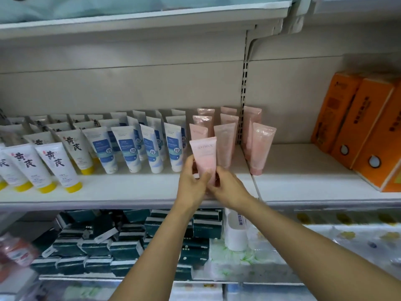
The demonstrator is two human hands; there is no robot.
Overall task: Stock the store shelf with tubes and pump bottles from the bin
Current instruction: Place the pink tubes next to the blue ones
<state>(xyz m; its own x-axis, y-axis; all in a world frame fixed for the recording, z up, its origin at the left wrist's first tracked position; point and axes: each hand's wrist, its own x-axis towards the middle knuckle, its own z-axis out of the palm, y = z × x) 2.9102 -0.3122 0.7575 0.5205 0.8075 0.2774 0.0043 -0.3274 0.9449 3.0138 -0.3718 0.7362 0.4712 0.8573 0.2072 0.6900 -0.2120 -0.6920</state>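
Both the left hand and right hand are pinching the pink tube near its cap, and should be seating it upright, label forward, squarely before its row.

Counts, mid shelf:
- pink tubes: 10 visible, incl. 1 held in two hands: left hand, right hand
- blue-label tubes: front row 4; rows behind overlap, roughly 12 total, exact count unclear
- yellow-cap tubes: about 4 in front row, more behind, cut off at left edge, can't total
- orange boxes: 3

Lower shelf:
- dark green boxes: stacked pile, 20+, not countable
- white bottles: 1 clear
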